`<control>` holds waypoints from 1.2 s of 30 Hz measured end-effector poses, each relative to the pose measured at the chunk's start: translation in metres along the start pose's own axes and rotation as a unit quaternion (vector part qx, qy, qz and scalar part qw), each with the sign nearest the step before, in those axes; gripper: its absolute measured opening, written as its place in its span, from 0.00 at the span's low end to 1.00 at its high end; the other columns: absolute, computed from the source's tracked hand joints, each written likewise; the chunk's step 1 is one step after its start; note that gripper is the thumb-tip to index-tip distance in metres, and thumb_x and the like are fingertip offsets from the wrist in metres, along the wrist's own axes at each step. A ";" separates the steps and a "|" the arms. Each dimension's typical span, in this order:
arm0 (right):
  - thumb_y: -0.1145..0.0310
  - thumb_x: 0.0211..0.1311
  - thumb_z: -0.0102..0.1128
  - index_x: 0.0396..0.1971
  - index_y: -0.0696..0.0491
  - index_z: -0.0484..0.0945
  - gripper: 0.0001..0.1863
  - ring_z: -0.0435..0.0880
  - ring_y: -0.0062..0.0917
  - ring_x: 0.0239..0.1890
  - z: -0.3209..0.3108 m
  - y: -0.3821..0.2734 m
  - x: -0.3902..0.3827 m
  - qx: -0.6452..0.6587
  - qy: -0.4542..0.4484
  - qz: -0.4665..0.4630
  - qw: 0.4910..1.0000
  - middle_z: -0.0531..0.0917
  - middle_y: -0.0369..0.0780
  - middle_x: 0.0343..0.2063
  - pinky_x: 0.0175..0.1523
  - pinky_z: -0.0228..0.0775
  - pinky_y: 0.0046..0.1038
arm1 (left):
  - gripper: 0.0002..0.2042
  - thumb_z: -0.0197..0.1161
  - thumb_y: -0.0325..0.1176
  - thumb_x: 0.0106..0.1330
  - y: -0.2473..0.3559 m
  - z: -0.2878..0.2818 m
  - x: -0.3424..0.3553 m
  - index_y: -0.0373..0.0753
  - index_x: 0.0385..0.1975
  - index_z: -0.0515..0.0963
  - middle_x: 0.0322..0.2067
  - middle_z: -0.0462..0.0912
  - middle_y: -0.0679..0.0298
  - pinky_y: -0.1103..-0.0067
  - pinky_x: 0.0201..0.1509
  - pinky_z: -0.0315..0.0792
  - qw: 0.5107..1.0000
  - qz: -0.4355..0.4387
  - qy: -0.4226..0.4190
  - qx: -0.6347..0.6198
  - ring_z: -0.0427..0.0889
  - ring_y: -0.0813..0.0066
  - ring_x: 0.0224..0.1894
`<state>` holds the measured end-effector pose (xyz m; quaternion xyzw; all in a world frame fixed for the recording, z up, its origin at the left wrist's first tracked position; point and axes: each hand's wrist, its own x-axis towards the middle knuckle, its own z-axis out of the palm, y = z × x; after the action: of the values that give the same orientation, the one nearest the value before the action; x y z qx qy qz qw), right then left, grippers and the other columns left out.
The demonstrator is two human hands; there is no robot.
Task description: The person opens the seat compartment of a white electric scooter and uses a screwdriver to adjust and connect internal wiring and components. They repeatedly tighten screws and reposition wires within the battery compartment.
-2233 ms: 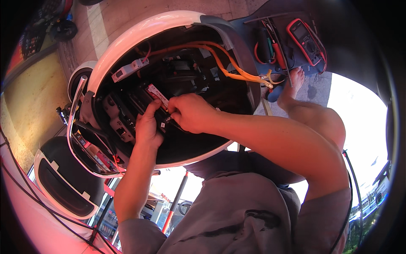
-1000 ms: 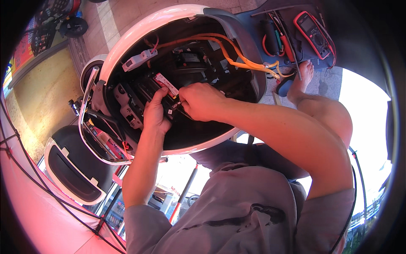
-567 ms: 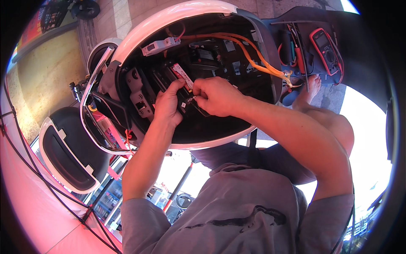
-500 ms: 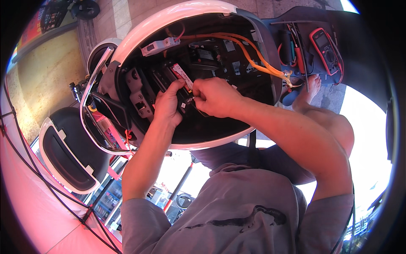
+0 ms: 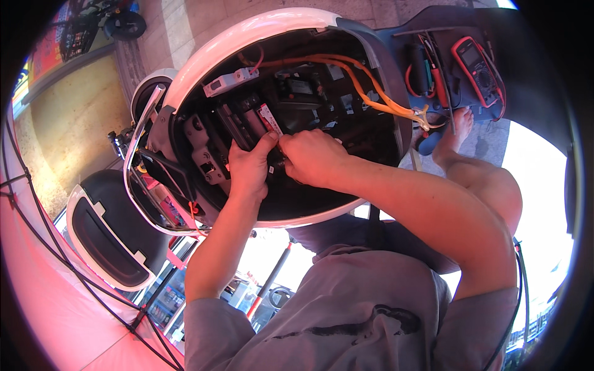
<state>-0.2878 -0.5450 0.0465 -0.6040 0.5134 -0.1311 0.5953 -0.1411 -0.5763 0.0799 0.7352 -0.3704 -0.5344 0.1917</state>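
Inside the open white-rimmed scooter compartment (image 5: 260, 28) lies a black ribbed box with a red-and-white label (image 5: 267, 116). My left hand (image 5: 249, 170) grips the near end of this box, thumb pressed on top by the label and fingers curled along its side. Close against it, my right hand (image 5: 315, 157) is closed in a pinch at the box's near right edge. Whatever sits between those fingertips is hidden. A white circuit breaker (image 5: 230, 81) rests at the compartment's far left, and thick orange cables (image 5: 352, 69) run from near it to the right.
Bare cable ends (image 5: 422, 117) stick out over the right rim. On the dark footboard beyond lie a red multimeter (image 5: 477, 69) and several hand tools (image 5: 427, 71). A black-and-white seat part (image 5: 111, 232) is at the left, beside a chrome rail (image 5: 128, 167).
The whole view has shifted slightly, with the compartment lower and a little right. My right hand's fingers have moved up close to my left thumb, covering more of the label's near end.
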 end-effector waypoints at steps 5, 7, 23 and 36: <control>0.70 0.56 0.58 0.36 0.56 0.79 0.09 0.83 0.45 0.41 0.002 0.011 -0.002 0.071 0.029 -0.049 0.996 0.84 0.47 0.35 0.46 0.76 0.42 | 0.14 0.67 0.26 0.58 -0.004 -0.004 0.002 0.37 0.43 0.76 0.37 0.81 0.65 0.78 0.47 0.72 0.998 -0.031 0.002 -0.046 0.79 0.75 0.40; 0.70 0.56 0.58 0.35 0.55 0.80 0.08 0.83 0.46 0.41 0.001 0.013 -0.002 0.106 0.033 -0.060 0.992 0.84 0.47 0.36 0.47 0.75 0.43 | 0.13 0.67 0.26 0.58 0.000 -0.004 0.002 0.38 0.42 0.76 0.37 0.81 0.65 0.78 0.46 0.72 0.996 -0.060 -0.008 -0.065 0.79 0.75 0.40; 0.69 0.56 0.58 0.33 0.55 0.80 0.07 0.82 0.46 0.40 0.010 0.018 0.002 0.084 0.058 -0.052 0.993 0.84 0.48 0.32 0.46 0.74 0.43 | 0.09 0.68 0.27 0.58 -0.004 -0.003 0.009 0.39 0.38 0.79 0.32 0.84 0.63 0.74 0.38 0.80 0.988 -0.091 0.002 -0.124 0.83 0.71 0.34; 0.69 0.59 0.57 0.37 0.56 0.79 0.09 0.82 0.46 0.40 0.006 0.017 0.002 0.091 0.038 -0.049 0.994 0.83 0.49 0.33 0.46 0.74 0.42 | 0.10 0.68 0.27 0.57 -0.005 -0.004 0.012 0.37 0.38 0.78 0.33 0.83 0.61 0.73 0.37 0.80 0.987 -0.108 0.023 -0.117 0.84 0.69 0.34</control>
<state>-0.2906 -0.5388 0.0297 -0.5663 0.4914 -0.2294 0.6206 -0.1333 -0.5823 0.0702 0.7555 -0.2192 -0.5748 0.2255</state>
